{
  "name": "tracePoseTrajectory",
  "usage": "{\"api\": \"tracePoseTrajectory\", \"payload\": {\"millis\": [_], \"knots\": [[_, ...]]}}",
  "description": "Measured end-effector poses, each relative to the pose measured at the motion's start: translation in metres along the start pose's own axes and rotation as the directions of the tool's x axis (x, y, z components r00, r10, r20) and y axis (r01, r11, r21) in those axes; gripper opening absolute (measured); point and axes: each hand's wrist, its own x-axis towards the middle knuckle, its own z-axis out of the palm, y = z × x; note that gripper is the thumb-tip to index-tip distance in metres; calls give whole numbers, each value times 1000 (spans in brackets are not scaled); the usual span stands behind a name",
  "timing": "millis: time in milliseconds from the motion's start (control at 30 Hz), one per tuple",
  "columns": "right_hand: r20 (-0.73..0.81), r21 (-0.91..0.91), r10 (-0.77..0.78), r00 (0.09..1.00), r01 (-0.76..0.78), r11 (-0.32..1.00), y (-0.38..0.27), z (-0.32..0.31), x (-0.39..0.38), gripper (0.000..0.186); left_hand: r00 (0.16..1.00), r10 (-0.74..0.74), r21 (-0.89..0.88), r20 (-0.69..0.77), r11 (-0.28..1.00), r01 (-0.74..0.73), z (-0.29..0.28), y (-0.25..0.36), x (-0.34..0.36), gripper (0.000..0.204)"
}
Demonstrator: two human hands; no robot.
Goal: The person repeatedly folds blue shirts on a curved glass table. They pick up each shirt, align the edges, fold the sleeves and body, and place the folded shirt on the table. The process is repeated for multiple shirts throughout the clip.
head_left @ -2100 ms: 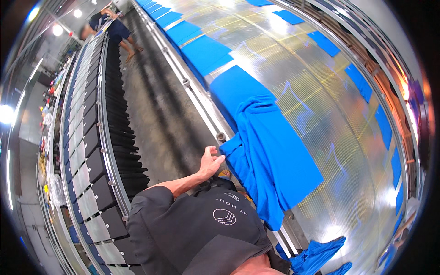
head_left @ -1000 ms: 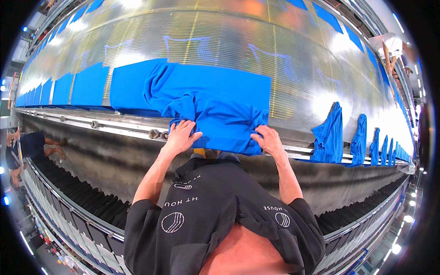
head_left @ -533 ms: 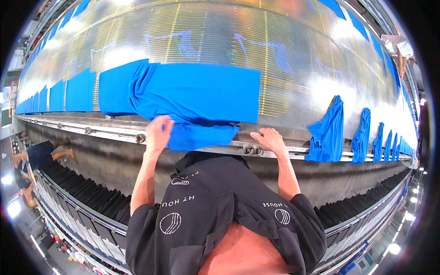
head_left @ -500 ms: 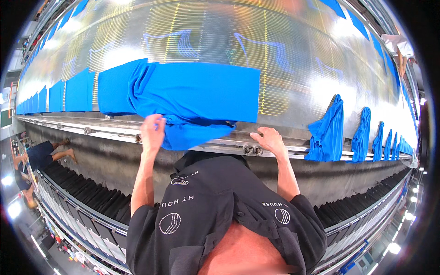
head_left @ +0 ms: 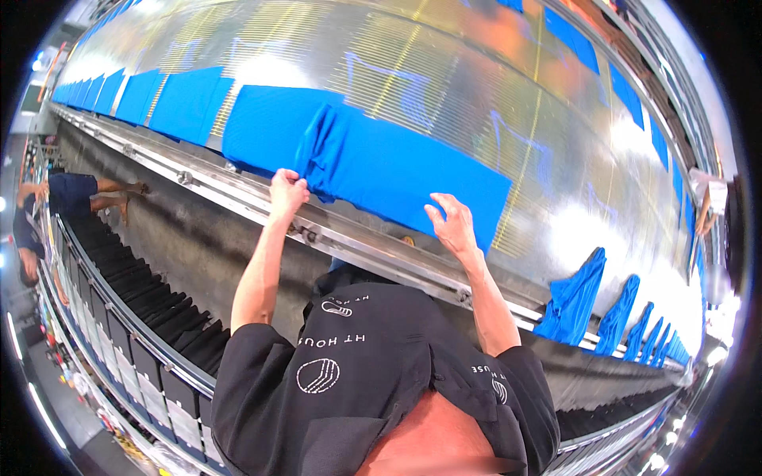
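Note:
A blue fabric piece [head_left: 413,163] lies on the long shiny table, with a bunched ridge of folds near its left part. To the right of the folds it is spread mostly smooth. At the front edge by the folds, my left hand [head_left: 288,194] is closed, its curled fingertips pinching the fabric. My right hand [head_left: 456,226] is over the near right part of the piece, thumb and fingers apart, holding nothing. Whether its fingertips touch the cloth is hard to tell.
Flat blue pieces [head_left: 186,103] line the table [head_left: 468,95] to the left; crumpled blue pieces [head_left: 575,297] hang over the metal rail [head_left: 381,254] at right. Dark folded garments [head_left: 151,282] fill a rack at lower left, near another person's legs [head_left: 111,194].
The front flap that hung over the rail now lies back on the table, smoother. My right hand has moved from beside the piece to over it. The view has turned.

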Motion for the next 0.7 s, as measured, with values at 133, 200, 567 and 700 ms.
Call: {"api": "tracePoseTrajectory", "payload": {"millis": [133,200,567,700], "knots": [[-55,4,-191,980,191,982,-36,51,90,25,998,48,218,-51,975,-36,0,5,-2,21],[-82,9,-343,936,345,938,-61,81,147,20,980,175,372,-98,920,-127,0,10,-10,29],[291,-301,-610,737,675,673,-105,137,270,18,992,127,300,-5,946,-120,1,37,-45,46],[190,-234,-650,736,677,698,-60,89,245,15,971,207,272,122,934,-233,32,42,-77,38]]}}
